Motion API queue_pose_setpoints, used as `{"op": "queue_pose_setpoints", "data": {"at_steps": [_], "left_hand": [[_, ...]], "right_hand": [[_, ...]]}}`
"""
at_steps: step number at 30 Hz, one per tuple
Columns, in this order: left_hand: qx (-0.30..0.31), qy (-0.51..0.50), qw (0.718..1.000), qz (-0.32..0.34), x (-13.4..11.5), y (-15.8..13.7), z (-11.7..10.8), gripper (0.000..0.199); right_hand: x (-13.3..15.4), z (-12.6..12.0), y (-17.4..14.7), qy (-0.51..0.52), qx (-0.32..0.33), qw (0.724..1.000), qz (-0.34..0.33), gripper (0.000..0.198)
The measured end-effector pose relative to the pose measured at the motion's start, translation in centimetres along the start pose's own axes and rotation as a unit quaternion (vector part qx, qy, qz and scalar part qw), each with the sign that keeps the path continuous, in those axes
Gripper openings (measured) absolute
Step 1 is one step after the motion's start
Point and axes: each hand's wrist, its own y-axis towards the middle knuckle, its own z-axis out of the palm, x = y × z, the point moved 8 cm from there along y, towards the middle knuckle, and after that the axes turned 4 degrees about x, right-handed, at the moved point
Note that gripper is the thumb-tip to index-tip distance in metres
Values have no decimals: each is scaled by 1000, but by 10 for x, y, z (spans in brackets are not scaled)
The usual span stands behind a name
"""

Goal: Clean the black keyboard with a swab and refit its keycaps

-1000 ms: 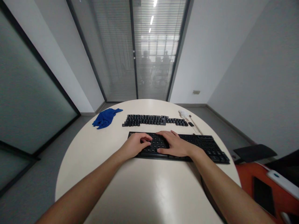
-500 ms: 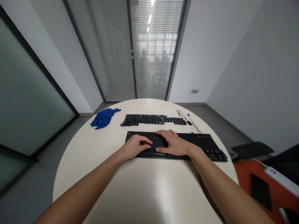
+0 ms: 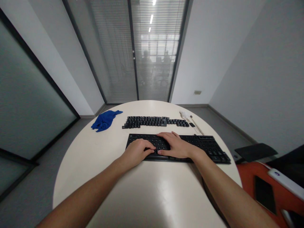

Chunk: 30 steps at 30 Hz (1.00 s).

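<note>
A black keyboard [image 3: 204, 146] lies across the table. Its left and middle parts show bare key posts, while keycaps sit on the number pad at the right end. My left hand [image 3: 137, 151] is over the left half, thumb and fingertips pinched together close to the bare posts; whatever is between them is too small or hidden. My right hand [image 3: 177, 145] rests on the keyboard's middle, thumb and fingers spread apart, covering part of it. Behind the keyboard, loose black keycaps [image 3: 150, 121] are laid out in rows.
A crumpled blue cloth [image 3: 105, 121] lies at the back left of the round table [image 3: 95, 171]. A thin stick [image 3: 197, 125], a white bundle [image 3: 185, 114] and a small black piece [image 3: 192, 125] are at the back right. A phone [image 3: 264, 193] lies on an orange surface beside the table.
My left thumb and fingers have closed together into a pinch, where a gap showed between them before. My right hand stays in place on the keyboard.
</note>
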Motion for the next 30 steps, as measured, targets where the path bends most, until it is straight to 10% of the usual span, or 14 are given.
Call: {"op": "queue_pose_setpoints", "data": {"at_steps": [30], "left_hand": [[-44, 5, 999, -31, 8, 3, -1, 19]], "right_hand": [[8, -1, 3, -21, -47, 999, -10, 69]]}}
